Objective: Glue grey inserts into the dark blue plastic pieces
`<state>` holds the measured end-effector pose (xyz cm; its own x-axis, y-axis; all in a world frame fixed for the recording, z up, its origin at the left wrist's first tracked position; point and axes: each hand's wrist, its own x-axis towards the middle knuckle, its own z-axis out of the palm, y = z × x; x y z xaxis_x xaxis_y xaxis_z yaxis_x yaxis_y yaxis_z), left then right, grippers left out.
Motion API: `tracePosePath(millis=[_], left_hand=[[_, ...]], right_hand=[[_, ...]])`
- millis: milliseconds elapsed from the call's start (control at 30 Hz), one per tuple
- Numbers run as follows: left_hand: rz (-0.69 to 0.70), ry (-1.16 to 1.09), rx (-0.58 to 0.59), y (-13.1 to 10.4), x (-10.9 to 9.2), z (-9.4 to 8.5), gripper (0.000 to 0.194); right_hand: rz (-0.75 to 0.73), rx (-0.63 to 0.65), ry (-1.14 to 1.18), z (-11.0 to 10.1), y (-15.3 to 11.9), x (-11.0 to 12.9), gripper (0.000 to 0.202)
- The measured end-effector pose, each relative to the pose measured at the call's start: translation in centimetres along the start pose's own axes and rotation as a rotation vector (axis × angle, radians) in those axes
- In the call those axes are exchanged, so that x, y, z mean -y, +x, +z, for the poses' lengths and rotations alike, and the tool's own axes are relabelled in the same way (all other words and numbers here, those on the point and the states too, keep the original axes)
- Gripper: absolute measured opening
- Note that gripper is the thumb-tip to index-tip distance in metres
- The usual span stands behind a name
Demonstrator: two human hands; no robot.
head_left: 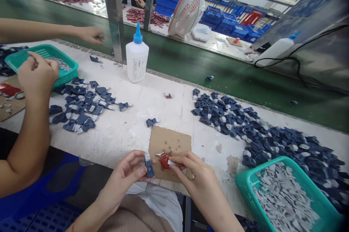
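My left hand [131, 170] pinches a dark blue plastic part [149, 168] with a light grey piece at its upper end. Beside it, my right hand [193, 170] holds a small light grey piece [171, 162] between thumb and fingertips, over a round red object [165, 160]. That red object lies on a brown cardboard square [170, 135] with several tiny brass-coloured bits on it. Just beyond the cardboard lies another dark blue part [151, 122].
Dark blue parts are heaped at right [229, 116] and left [84, 105]. A green basket [245, 188] of grey pieces stands front right, another green basket [68, 76] at left. A glue bottle [137, 59] stands behind. A co-worker's hand [40, 72] is at left.
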<state>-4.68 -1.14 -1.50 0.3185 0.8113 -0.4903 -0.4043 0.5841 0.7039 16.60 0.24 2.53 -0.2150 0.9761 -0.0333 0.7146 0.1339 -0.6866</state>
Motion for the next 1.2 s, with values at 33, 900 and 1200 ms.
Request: tracePosePath(millis=[33,900,1200], left_hand=[[-0.002,0.002,0.003,0.0,-0.1,0.1,0.029],[0.071,0.059,0.006,0.8,-0.4,1.2,0.018],[0.103,0.001,0.053,1.2,0.0,1.8,0.015]], right_hand=[[-0.014,-0.011,-0.007,0.2,-0.1,-0.1,0.014],[-0.053,0.003,-0.031,0.8,0.1,-0.2,0.025],[0.102,-0.015,0.221,-0.4,0.0,-0.2,0.016]])
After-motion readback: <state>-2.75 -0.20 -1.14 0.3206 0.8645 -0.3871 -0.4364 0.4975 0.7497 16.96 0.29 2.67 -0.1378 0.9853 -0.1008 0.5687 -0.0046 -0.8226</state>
